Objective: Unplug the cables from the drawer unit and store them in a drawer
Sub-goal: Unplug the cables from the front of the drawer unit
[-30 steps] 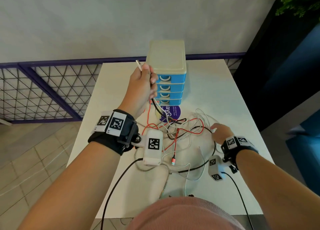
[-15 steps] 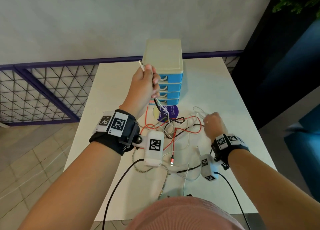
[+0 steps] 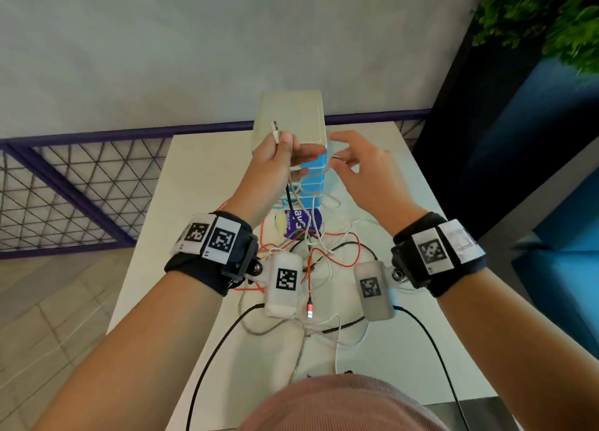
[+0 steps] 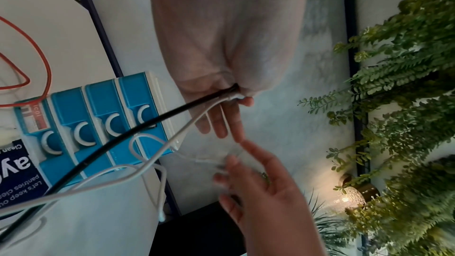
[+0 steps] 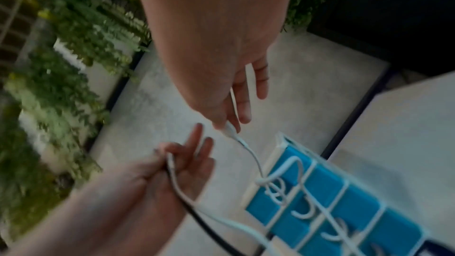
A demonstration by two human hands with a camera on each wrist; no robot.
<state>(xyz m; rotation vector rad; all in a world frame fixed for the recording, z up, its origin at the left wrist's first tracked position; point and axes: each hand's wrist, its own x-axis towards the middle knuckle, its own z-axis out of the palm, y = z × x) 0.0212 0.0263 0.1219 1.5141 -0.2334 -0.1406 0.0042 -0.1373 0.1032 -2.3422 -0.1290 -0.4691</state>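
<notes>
White cable ends (image 3: 275,131) pinched — both hands (image 3: 359,168).

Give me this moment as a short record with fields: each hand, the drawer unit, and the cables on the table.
left hand: raised in front of the drawer unit, grips a black cable and a white cable; a USB plug sticks up above the fingers
right hand: raised beside the left, pinches a white plug end
drawer unit: blue drawers, all shut, cream top
table: red cable, white, black and braided cables lie tangled in front of the unit
</notes>
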